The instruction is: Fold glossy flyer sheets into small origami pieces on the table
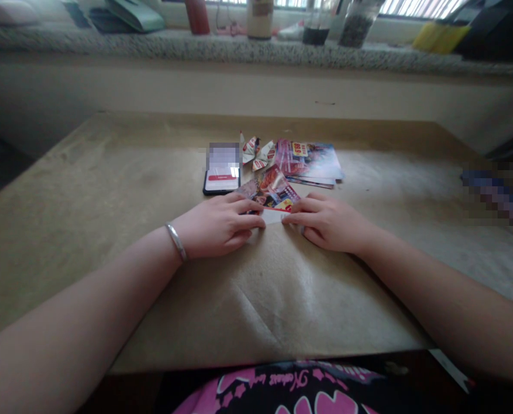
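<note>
A colourful printed paper sheet [274, 188] lies on the table between my hands, its near edge turned up into a white strip [272, 216]. My left hand [217, 225], with a silver bangle at the wrist, grips the left end of that strip, thumb and fingers close together. At the opposite end my right hand [328, 223] pinches the same edge. Just beyond the sheet sits a folded paper figure [259, 154], white with red print. To its left is a phone [222, 175] with its screen lit; to its right lies a stack of printed flyers [317, 164].
A tan cover [153, 155] is spread over the table, creased near its front edge. At the far right lies a blurred blue and pink item [498, 195]. Bottles and a dark-filled jar [359, 23] stand along the speckled stone windowsill [222, 49] behind.
</note>
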